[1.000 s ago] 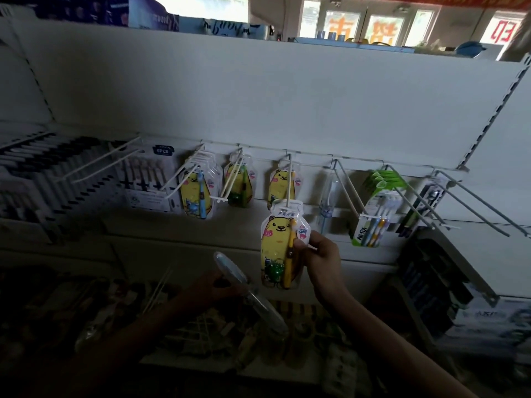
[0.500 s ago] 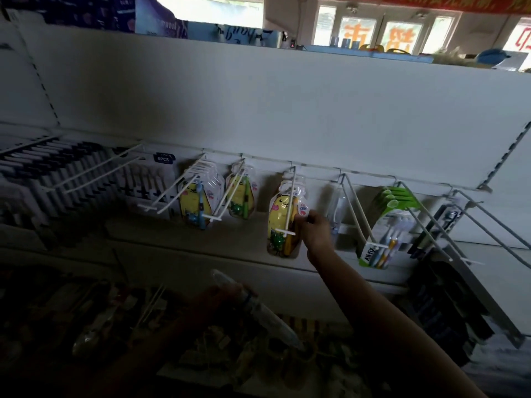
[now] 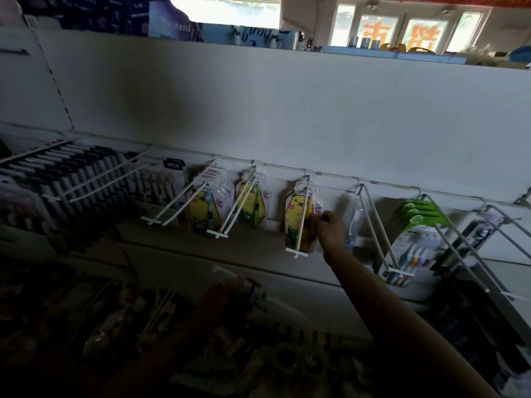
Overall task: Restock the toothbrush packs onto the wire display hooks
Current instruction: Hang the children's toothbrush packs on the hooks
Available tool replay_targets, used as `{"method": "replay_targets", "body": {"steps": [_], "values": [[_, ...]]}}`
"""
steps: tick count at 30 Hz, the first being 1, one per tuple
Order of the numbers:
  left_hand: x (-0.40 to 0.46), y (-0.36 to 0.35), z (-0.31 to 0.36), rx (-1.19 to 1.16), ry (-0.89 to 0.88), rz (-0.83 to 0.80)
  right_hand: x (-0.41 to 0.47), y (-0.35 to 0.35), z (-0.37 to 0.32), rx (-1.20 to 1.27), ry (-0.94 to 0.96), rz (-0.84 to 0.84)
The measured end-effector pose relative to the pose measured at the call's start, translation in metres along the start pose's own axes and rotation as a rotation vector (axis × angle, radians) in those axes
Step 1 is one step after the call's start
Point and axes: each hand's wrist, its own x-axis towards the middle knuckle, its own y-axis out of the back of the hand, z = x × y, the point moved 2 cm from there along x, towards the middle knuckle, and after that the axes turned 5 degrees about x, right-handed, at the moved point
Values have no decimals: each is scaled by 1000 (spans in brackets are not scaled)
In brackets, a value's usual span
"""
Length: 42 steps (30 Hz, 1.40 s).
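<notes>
Toothbrush pack point(image 3: 300, 219) hangs on its hook point(image 3: 301, 216), your right hand point(image 3: 330, 225) pinching it; left hand point(image 3: 230, 288) grips 1 clear pack point(image 3: 258, 294) not yet hung.

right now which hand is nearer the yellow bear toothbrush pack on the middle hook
Right. The right hand pinches the yellow bear pack's edge; the left hand is far below, gripping a clear pack.

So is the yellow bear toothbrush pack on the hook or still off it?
On it. The yellow bear toothbrush pack hangs far back on the wire hook, whose rod crosses its front; the right hand pinches its edge.
</notes>
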Motion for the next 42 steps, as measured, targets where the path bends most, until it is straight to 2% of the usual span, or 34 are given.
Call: {"method": "replay_targets", "body": {"steps": [2,5,7,10,12,14,19,22,25,30,42], "values": [[-2,-1,5,-55,33,-59,-4,9,7,-132,26,-38],[-5,-8,7,-199,98,-168,-24,32,19,-460,201,-34],[-6,-18,4,-287,165,-258,-47,48,24,-531,289,-183],[-8,-39,0,-401,197,-335,-86,70,25,-299,190,-545],[-11,-55,-3,-441,183,-369,-117,80,22,-30,72,-642],[-13,-71,-9,-465,182,-431,-138,86,19,122,66,-607],[-28,-102,-23,-355,176,-556,-169,111,12,333,57,-349],[-37,-110,-26,-264,82,-485,-178,128,9,400,79,-260],[-48,-114,-30,-83,-24,-415,-186,142,6,453,104,-244],[-76,-118,-36,243,-198,-529,-197,154,12,361,136,-266],[-65,-127,-43,469,-423,-580,-193,145,5,90,197,-307]]}}
